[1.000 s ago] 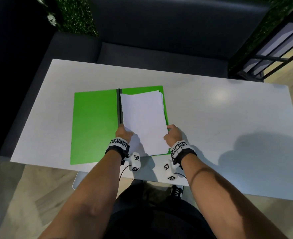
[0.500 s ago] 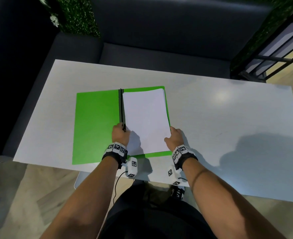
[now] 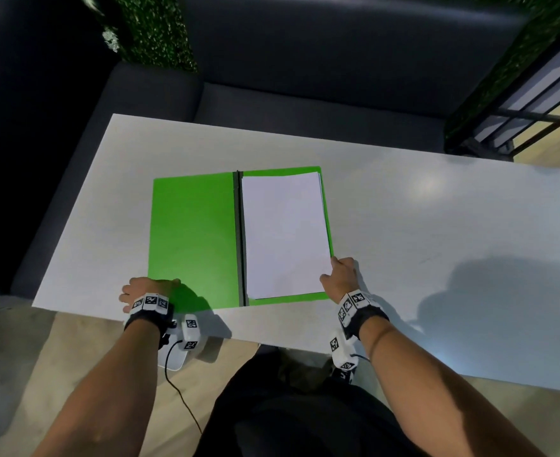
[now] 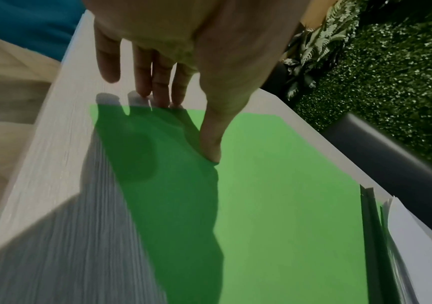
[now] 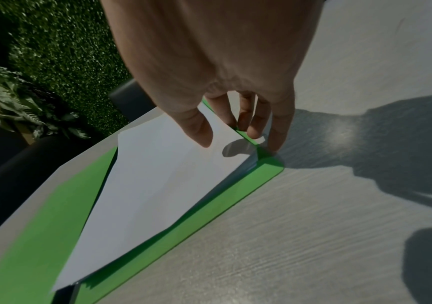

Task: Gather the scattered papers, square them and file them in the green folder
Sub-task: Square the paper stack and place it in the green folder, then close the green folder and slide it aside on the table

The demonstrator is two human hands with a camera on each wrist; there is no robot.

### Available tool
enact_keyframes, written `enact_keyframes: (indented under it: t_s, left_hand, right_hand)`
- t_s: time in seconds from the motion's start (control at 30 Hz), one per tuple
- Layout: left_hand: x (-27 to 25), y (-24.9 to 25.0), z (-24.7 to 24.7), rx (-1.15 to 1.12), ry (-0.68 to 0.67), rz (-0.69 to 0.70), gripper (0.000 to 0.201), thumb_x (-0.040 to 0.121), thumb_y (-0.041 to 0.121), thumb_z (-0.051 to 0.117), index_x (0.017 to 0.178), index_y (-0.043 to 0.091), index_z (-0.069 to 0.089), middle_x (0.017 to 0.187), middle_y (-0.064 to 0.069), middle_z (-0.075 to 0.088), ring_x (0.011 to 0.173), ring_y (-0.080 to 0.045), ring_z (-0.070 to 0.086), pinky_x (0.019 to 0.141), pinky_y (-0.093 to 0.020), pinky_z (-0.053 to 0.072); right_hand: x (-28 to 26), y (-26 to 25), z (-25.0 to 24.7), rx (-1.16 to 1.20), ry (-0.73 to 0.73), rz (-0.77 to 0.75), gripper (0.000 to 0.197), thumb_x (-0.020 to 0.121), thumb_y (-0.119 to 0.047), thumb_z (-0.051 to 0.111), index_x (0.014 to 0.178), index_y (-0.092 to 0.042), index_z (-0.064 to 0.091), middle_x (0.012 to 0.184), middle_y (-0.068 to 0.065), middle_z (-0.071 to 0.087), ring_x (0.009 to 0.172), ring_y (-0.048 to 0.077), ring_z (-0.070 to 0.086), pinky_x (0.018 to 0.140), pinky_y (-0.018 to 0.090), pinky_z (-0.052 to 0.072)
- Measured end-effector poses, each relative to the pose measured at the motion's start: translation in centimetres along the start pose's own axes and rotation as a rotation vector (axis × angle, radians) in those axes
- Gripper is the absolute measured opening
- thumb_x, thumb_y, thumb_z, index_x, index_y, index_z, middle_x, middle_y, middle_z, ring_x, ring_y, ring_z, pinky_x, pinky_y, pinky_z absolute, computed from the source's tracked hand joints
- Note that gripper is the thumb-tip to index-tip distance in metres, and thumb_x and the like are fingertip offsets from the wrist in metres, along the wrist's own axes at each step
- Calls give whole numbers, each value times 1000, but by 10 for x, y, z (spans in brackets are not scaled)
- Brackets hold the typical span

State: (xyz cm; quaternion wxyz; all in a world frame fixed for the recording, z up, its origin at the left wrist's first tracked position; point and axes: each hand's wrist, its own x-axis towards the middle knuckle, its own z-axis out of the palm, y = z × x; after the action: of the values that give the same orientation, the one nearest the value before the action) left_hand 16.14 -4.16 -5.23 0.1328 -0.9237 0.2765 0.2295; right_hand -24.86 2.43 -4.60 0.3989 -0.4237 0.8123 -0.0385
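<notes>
The green folder [image 3: 191,239] lies open and flat on the white table [image 3: 436,225], its dark spine [image 3: 240,239] running away from me. A squared stack of white papers [image 3: 285,232] rests on the right flap. My left hand [image 3: 153,286] is at the near-left corner of the left flap. In the left wrist view its thumb [image 4: 210,150] presses on the green flap [image 4: 287,205] and its straight fingertips [image 4: 162,100] meet the flap's outer edge. My right hand [image 3: 336,268] sits at the stack's near-right edge, with fingertips [image 5: 255,131] touching the folder rim [image 5: 235,201] and the thumb hovering over the papers [image 5: 152,185].
A dark sofa [image 3: 305,94] stands behind the table, with a green hedge wall [image 3: 153,31] and a black metal railing [image 3: 519,103] beyond it. The table's near edge [image 3: 272,338] runs just below my wrists. A shadow falls on the right part of the tabletop.
My left hand has moved from the spine to the left flap's near-left corner. My right hand has slid outward along the stack's right edge. The papers now sit square on the right flap.
</notes>
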Motion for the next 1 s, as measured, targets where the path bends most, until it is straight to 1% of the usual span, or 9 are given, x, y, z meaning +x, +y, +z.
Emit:
enact_keyframes:
  t_s: [0.17, 0.27, 0.33, 0.43, 0.53, 0.67, 0.8, 0.9, 1.0]
  left_hand:
    - [7, -15, -14, -110, -96, 39, 107, 35, 69, 83, 116, 6, 55, 114, -16, 60, 99, -40, 65, 80, -53, 55]
    - [7, -23, -44, -318, -164, 141, 53, 52, 43, 87, 84, 7, 65, 92, -17, 74, 75, -35, 73, 70, -48, 61]
    - [7, -30, -67, -584, -170, 277, 27, 71, 32, 80, 79, 13, 63, 98, -21, 73, 85, -36, 70, 82, -49, 59]
    - [-36, -38, -98, -1113, -395, 459, 26, 91, 41, 64, 87, 15, 62, 95, -15, 68, 84, -30, 65, 77, -41, 52]
    - [-100, -31, -112, -1297, -608, 591, 36, 101, 48, 44, 89, 20, 62, 97, -5, 66, 87, -20, 61, 82, -35, 44]
    - [-160, -1, -91, -1209, -436, 755, 29, 103, 24, 49, 127, 10, 57, 111, 4, 72, 98, 3, 68, 93, -28, 48]
    - [-193, 40, -43, -1027, -564, 959, 29, 100, 1, 52, 129, 0, 54, 130, -6, 68, 125, -11, 60, 104, -19, 46]
    - [-197, 66, 3, -751, -694, 1039, 30, 101, 11, 55, 130, 7, 57, 134, 1, 64, 127, -12, 59, 112, -33, 42]
    - [-193, 81, 42, -470, -726, 1058, 31, 100, 19, 57, 131, 20, 60, 136, 9, 61, 128, -12, 53, 111, -38, 39]
  right_hand:
    - [3, 0, -5, -33, 0, 22, 52, 93, -18, 53, 143, -5, 47, 146, 16, 31, 133, 36, 39, 110, 36, 39]
    - [3, -1, -6, -29, -2, 22, 48, 91, -18, 53, 138, -7, 52, 142, 16, 36, 131, 36, 39, 108, 36, 41]
    - [2, -1, -7, -18, -9, 23, 49, 91, -19, 53, 139, -7, 52, 143, 17, 35, 131, 37, 38, 109, 36, 40]
    - [3, 1, -9, 21, -34, 35, 48, 93, -23, 52, 139, -8, 52, 143, 17, 35, 133, 37, 38, 111, 37, 38]
    - [6, 3, -15, 108, -33, 59, 42, 97, -20, 50, 134, -1, 54, 139, 23, 38, 131, 37, 39, 107, 36, 39]
    - [1, 8, -20, 236, -53, 54, 42, 101, -15, 47, 136, 6, 52, 137, 27, 47, 134, 37, 37, 106, 35, 35]
    - [2, 15, -16, 480, -14, 44, 60, 90, -41, 43, 131, 0, 59, 140, 19, 56, 131, 33, 49, 114, 40, 35]
    - [15, 31, -9, 703, 0, 124, 68, 86, -54, 43, 131, -6, 60, 140, 14, 58, 130, 30, 53, 115, 47, 37]
    - [15, 37, -9, 786, -40, 190, 64, 87, -69, 42, 116, -17, 65, 125, 6, 67, 116, 28, 62, 102, 44, 47]
